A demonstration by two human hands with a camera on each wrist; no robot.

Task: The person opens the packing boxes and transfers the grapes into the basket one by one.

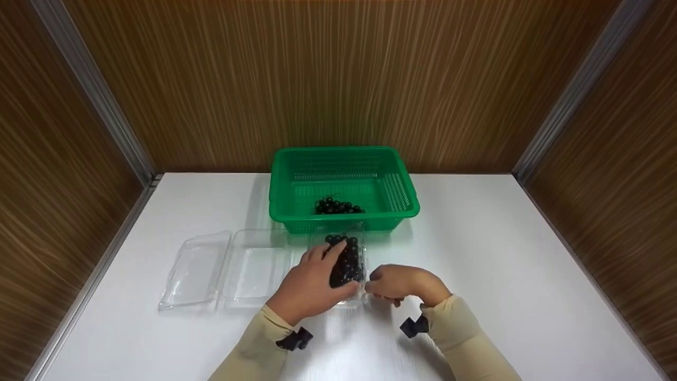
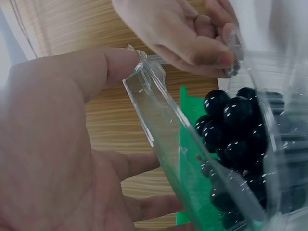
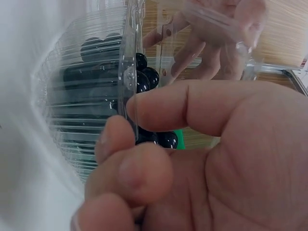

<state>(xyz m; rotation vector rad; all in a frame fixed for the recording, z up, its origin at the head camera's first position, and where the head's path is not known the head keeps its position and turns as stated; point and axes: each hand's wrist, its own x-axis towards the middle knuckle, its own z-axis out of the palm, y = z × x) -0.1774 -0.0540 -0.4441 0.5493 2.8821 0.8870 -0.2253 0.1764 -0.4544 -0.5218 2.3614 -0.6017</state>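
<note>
A clear plastic clamshell box holding dark grapes sits on the table in front of the green basket. Its hinged lid stands partly raised over the grapes in the left wrist view. My left hand spreads over the lid, the thumb at a lid corner and the other fingers extended along its outer face. At the box's right side, my right hand pinches the rim between thumb and index finger, with the remaining fingers curled below, as the right wrist view shows.
Behind the box stands a green plastic basket with another bunch of dark grapes inside. An opened clear clamshell box lies to the left on the white table. Wood-patterned panels enclose the back and sides.
</note>
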